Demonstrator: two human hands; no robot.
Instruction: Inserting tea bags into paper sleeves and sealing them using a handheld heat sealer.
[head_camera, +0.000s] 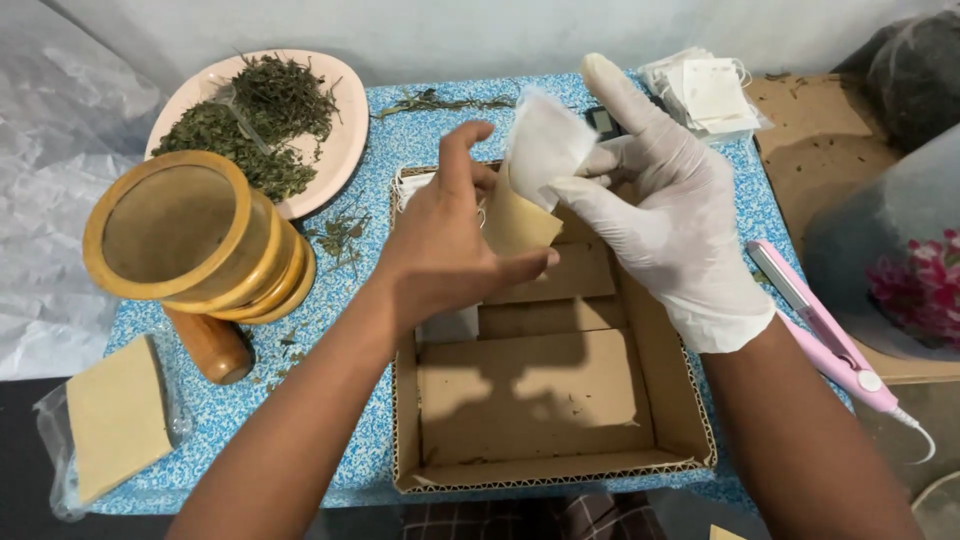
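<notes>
Nearest, I see a shallow cardboard box (545, 400) on the blue speckled table (330, 440). Above it my bare left hand (440, 250) pinches a tan sachet (520, 222), while my gloved right hand (665, 200) grips its white upper part between thumb and fingers. Farther back sit a wooden mortar (190, 235) and a pink plate (345, 140) of dried herbs (255, 120).

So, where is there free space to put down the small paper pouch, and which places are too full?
The floor of the shallow brown cardboard box, below both hands, is bare. A blue speckled strip lies free between the box and the round wooden mortar. It is crowded near the pink plate of dried herbs and the stacked white pouches; a pink sealing tool lines the right edge.
</notes>
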